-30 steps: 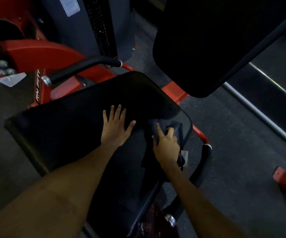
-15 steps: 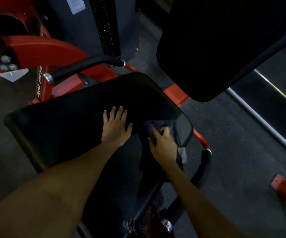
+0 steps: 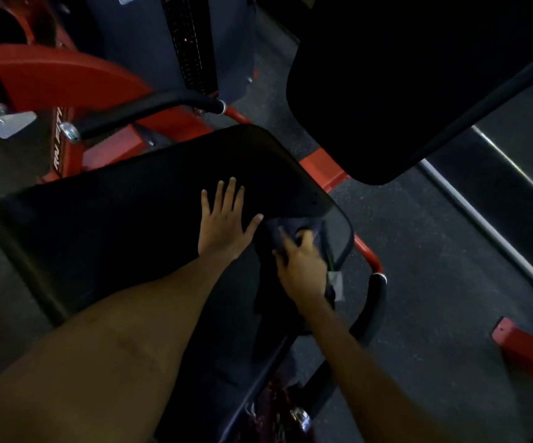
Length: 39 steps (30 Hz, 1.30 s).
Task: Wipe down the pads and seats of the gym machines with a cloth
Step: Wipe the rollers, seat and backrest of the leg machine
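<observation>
Dark cloth (image 3: 285, 233) bunched under right hand (image 3: 301, 262) grip.

Dim, low light throughout; dark speckled rubber floor (image 3: 434, 298) underfoot. Red steel machine frame (image 3: 67, 78) at upper left, grey weight-stack housing (image 3: 143, 49) with black plate column (image 3: 188, 43) behind it, 1 black foam-grip handle (image 3: 150, 111) crossing in front. Pale metal strip (image 3: 495, 238) running diagonally along floor at right, beside a darker glossy band; 1 red frame foot (image 3: 530, 350) at right edge.
</observation>
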Available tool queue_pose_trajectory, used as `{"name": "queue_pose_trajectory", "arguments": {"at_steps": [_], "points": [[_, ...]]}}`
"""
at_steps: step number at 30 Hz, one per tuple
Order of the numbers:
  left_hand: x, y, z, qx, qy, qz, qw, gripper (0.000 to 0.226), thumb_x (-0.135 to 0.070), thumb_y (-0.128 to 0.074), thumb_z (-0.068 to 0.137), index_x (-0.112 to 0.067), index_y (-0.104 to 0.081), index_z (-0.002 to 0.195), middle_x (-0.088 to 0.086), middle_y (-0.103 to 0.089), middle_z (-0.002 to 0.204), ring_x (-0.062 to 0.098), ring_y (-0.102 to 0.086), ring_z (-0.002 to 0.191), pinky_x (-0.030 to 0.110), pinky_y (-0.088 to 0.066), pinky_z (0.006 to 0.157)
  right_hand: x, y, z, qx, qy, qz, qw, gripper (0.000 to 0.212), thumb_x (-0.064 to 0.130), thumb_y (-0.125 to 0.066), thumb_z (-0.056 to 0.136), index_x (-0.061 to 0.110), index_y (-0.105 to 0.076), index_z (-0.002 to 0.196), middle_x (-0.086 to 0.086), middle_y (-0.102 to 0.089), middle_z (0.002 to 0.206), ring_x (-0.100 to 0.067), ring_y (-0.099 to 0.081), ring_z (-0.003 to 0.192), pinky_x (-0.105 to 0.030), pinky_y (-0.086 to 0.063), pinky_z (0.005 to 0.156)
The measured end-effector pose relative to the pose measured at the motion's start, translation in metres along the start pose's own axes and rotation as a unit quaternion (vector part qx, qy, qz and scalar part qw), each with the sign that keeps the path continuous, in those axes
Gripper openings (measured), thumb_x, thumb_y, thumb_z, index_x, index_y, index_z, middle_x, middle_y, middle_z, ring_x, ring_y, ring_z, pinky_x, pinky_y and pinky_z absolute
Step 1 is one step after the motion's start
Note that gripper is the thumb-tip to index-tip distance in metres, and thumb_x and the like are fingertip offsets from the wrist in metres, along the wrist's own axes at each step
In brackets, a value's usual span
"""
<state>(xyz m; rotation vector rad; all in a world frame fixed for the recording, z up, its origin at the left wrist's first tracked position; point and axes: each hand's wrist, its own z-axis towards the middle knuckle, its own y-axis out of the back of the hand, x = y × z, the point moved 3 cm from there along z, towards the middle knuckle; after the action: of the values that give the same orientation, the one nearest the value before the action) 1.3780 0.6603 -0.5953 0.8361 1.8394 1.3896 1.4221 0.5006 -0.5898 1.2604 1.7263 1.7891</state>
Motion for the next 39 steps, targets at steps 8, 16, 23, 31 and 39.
{"name": "queue_pose_trajectory", "arguments": {"at_steps": [8,16,23,31,39], "points": [[0.004,-0.003,0.001,0.022,0.005,0.017,1.000,0.084,-0.068,-0.002,0.087,-0.016,-0.014,0.152,0.004,-0.004,0.161,0.027,0.002,0.147,0.053,0.007,0.115,-0.056,0.009,0.006,0.004,-0.005,0.004,1.000,0.047,0.031,-0.063,0.089,0.028,-0.053,0.134,-0.015,-0.049,0.119,-0.036,-0.059,0.090,-0.042,-0.052,0.061],[0.000,-0.003,0.008,0.051,0.009,0.061,0.997,0.077,-0.064,-0.019,0.093,-0.016,-0.010,0.152,0.006,-0.004,0.160,0.032,0.003,0.146,0.060,0.003,0.114,-0.042,0.006,0.017,0.003,0.066,0.001,0.998,0.051,0.029,-0.068,0.085,0.024,-0.053,0.133,-0.017,-0.050,0.118,-0.036,-0.060,0.087,-0.040,-0.053,0.055],[-0.009,-0.002,0.015,0.048,0.000,0.078,0.996,0.069,-0.057,-0.024,0.096,-0.008,-0.027,0.145,0.018,-0.020,0.154,0.039,-0.009,0.143,0.059,-0.003,0.115,-0.086,0.011,0.024,-0.006,0.055,0.011,0.998,0.046,0.030,-0.067,0.084,0.025,-0.058,0.129,-0.016,-0.053,0.114,-0.036,-0.062,0.083,-0.033,-0.045,0.053],[-0.009,-0.006,0.022,0.047,-0.054,0.035,0.997,0.067,-0.055,-0.023,0.098,-0.018,-0.011,0.152,0.009,0.001,0.160,0.027,0.004,0.147,0.052,0.005,0.117,-0.048,0.009,0.022,-0.009,0.083,0.013,0.996,0.050,0.025,-0.071,0.082,0.022,-0.058,0.130,-0.018,-0.051,0.118,-0.037,-0.060,0.086,-0.038,-0.050,0.053],[-0.005,-0.006,0.021,0.059,-0.052,0.047,0.996,0.068,-0.056,-0.019,0.097,-0.019,-0.007,0.152,0.009,0.000,0.160,0.026,0.006,0.147,0.052,0.005,0.117,-0.103,0.013,0.043,-0.047,-0.091,0.049,0.994,0.045,0.028,-0.065,0.088,0.026,-0.056,0.132,-0.013,-0.048,0.119,-0.034,-0.059,0.090,-0.034,-0.044,0.063]]}}
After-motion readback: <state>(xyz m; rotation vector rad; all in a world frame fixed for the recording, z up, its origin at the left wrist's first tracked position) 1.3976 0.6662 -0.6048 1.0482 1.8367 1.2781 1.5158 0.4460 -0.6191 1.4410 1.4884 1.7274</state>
